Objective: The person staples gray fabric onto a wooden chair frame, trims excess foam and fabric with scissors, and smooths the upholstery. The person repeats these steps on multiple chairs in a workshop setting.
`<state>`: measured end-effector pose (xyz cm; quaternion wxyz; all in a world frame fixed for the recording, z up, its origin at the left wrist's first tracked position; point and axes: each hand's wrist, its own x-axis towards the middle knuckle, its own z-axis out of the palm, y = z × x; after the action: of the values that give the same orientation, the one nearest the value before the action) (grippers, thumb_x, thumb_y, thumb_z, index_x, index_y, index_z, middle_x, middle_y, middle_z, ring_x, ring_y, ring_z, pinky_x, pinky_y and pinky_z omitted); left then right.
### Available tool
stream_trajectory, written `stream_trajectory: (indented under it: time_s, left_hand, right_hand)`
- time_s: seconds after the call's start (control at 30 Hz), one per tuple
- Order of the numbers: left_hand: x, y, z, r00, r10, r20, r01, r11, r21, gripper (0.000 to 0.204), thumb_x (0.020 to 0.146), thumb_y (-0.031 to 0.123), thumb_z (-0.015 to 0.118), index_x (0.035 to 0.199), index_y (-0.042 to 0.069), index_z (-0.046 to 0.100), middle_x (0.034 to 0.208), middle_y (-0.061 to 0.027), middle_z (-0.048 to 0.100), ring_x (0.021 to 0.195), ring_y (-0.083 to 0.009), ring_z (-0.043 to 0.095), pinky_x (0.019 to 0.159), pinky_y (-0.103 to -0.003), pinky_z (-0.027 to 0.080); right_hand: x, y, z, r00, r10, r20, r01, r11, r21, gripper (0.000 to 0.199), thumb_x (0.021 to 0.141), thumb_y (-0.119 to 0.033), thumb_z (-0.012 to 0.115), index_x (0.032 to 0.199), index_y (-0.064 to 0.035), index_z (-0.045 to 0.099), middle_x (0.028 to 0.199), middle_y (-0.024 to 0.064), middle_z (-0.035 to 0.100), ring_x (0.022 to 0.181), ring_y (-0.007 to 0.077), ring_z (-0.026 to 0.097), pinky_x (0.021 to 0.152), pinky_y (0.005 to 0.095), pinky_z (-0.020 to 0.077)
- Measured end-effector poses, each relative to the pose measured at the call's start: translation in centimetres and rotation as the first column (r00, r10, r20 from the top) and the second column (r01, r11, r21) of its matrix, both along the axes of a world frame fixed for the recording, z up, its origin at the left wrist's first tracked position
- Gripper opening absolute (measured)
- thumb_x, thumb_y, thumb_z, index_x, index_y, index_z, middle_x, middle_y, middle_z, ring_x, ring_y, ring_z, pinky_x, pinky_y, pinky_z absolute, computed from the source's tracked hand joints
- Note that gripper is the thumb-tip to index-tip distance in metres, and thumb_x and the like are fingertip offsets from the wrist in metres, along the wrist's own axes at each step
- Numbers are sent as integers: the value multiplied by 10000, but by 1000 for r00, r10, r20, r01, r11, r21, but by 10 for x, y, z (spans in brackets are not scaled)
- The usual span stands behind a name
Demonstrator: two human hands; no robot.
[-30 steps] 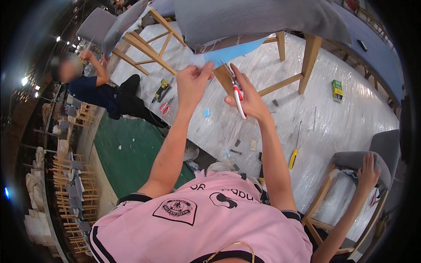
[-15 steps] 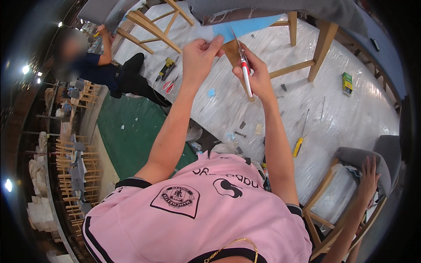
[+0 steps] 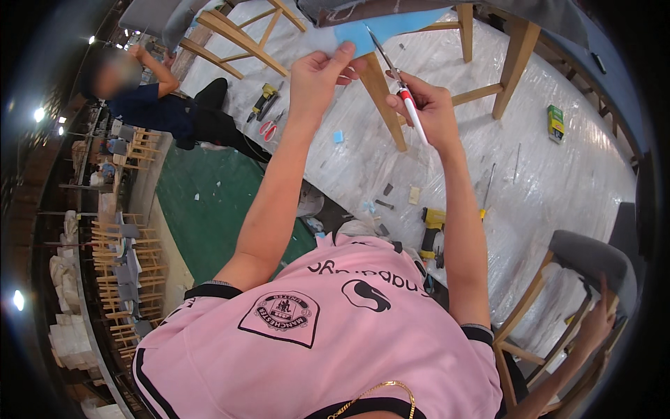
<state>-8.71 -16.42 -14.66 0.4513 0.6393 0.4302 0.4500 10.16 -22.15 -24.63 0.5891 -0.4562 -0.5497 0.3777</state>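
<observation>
- Up above, the left hand [image 3: 317, 77] pinches the lower edge of a light blue sheet [image 3: 380, 28], thumb and fingertips closed on it, where it hangs from the underside of a wooden chair [image 3: 391, 105].
- Just beside it, the right hand [image 3: 429, 112] is wrapped tight around the red and white handle of a pair of scissors [image 3: 399, 87], the blades pointing up and left so the tip meets the blue sheet (whether the blades are parted is too fine to tell).
- Both arms reach upward from a pink shirt [image 3: 328, 342].
- Clear plastic sheeting [image 3: 558, 181] covers the floor, strewn with small scraps, a yellow power tool [image 3: 433, 230] and a green box [image 3: 555, 122].
- Off to the left, another person [image 3: 160, 105] in dark clothes sits on the floor by a green mat [image 3: 209, 209].
- Lower right, someone else's hand [image 3: 593, 321] grips a grey-seated chair [image 3: 586, 262].
</observation>
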Motion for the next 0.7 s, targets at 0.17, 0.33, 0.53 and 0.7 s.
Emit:
stream_trajectory:
  time_s: [0.17,0.33,0.53,0.7]
  left_hand:
    - [2,-9,16,882,-158,444,330,879,-345,355,1005,402,637,1052,57,704,956,-62,754,865,-170,693,831,-365,548]
    - [-15,3,33,403,-57,914,807,493,-325,326,1048,328,526,1056,35,669,940,-81,721,825,-256,651,807,-424,485]
    - [-18,14,35,479,-185,858,796,503,-336,259,1040,316,543,1107,102,674,1011,21,723,790,-116,567,783,-321,426]
    - [-10,-4,22,854,-209,476,413,830,-375,299,1041,370,549,1122,108,668,1133,-53,713,975,-195,645,897,-397,498]
  right_hand:
    - [49,1,15,948,276,157,-292,952,89,705,889,-623,712,1372,-114,640,779,-53,511,644,55,470,538,237,387]
    - [102,25,75,807,466,363,-412,884,-219,714,879,-627,714,1355,-98,647,782,-17,528,694,77,507,585,250,416]
    - [125,22,146,638,591,495,-407,803,-434,789,878,-670,679,1348,-39,632,857,28,608,768,120,567,650,281,465]
    - [124,32,171,513,623,591,-367,781,-506,844,871,-701,661,1346,-4,623,910,57,663,820,151,607,699,304,498]
